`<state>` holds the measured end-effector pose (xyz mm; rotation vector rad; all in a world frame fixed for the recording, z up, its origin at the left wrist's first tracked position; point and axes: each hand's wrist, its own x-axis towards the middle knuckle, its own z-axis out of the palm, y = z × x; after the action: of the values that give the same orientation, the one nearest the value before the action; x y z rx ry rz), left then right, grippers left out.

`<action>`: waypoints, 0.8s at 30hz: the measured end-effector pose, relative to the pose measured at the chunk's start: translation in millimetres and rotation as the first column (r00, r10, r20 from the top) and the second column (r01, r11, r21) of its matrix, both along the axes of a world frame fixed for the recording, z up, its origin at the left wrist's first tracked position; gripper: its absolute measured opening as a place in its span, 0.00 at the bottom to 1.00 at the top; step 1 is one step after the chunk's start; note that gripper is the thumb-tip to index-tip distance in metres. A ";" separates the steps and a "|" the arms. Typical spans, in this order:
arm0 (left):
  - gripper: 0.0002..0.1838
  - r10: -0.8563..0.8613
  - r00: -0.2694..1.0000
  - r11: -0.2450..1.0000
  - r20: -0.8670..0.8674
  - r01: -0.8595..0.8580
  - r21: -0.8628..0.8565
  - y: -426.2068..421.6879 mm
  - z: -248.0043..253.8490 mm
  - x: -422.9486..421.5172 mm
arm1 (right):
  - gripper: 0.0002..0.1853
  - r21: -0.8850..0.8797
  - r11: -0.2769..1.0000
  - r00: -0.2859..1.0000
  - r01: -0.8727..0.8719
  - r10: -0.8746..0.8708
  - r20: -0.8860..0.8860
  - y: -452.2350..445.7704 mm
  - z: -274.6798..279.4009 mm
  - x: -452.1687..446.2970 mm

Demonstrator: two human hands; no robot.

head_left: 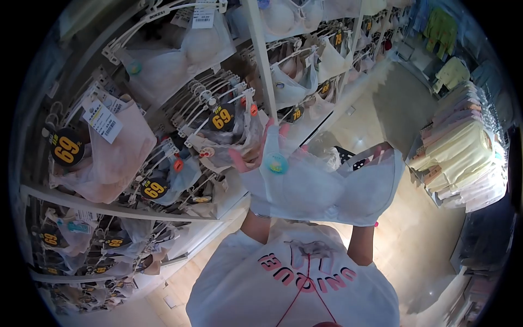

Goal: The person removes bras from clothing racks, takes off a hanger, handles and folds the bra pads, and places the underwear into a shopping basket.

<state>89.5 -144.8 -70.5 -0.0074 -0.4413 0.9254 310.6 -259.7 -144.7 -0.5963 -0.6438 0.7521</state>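
White lettered shirt (305, 272) lies nearest; above it, the left hand's parted fingers (237, 160) hold a white bra (340, 191) from behind, the right hand hidden there, its grip unclear. Beyond hang a pink bra (117, 158), left, and yellow top (469, 150), right.

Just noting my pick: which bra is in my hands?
The pale bra with a round teal sticker, held before the white shirt; the other bras hang on the racks.

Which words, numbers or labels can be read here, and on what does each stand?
"69": round black tags
"79": black tags farther back
"BOKESI", apparently: hanger, top left
"UNIQUE", upside down: white shirt
Too small or blurred: other tag print, white price tags, teal sticker on held bra
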 end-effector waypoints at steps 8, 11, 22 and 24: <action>0.42 -0.153 0.985 0.986 -0.076 0.147 -0.078 24.5 -31.1 19.6 | 0.21 -0.118 0.989 0.996 0.085 -0.081 0.039 12.2 -21.7 5.2; 0.37 0.000 0.787 1.000 -0.616 -0.010 -0.013 27.2 -147.7 33.3 | 0.21 -0.308 0.940 0.987 0.145 -0.116 0.111 20.5 -58.7 6.4; 0.32 0.789 -0.111 0.572 -0.604 0.490 0.657 11.9 -263.3 45.2 | 0.19 -0.675 0.652 0.928 0.346 -0.132 0.349 -9.3 -171.3 13.0; 0.31 0.826 -0.110 0.523 -0.553 0.514 0.680 14.5 -268.9 57.6 | 0.19 -0.691 0.611 0.912 0.385 -0.137 0.387 -16.0 -179.3 21.9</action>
<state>147.0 -130.3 -339.4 1.8249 0.7907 0.6271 332.5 -275.7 -324.0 -1.5919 -0.4692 0.6303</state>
